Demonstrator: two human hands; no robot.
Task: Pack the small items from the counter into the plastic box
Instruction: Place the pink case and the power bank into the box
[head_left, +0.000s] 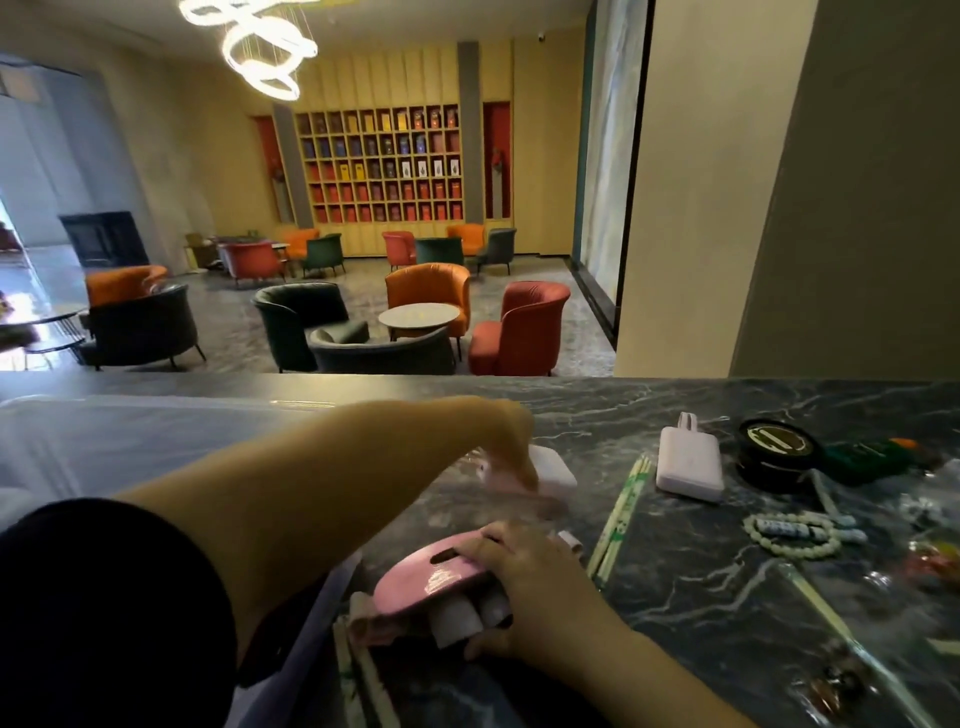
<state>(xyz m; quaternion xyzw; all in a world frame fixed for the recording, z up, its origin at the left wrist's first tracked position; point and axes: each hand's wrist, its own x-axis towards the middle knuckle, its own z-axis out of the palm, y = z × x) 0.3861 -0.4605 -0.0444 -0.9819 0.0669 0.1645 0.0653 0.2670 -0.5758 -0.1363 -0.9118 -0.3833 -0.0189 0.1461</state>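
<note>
Counter (675, 597) holds scattered small items. Plastic box (540, 475), blurred, sits mid-counter under left hand (511, 452); left fingers' grip unclear. Right hand (524, 582) curls around pink case (431, 574) plus 2 white tubes (457, 621), nearest the body. Box lies straight ahead of right hand, so right hand is nearer the load.

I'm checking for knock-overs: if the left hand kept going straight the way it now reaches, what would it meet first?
Probably the white box already under the left hand; its fingertips look blurred there. Beyond it lies the white power bank, though depth is unclear.
</note>
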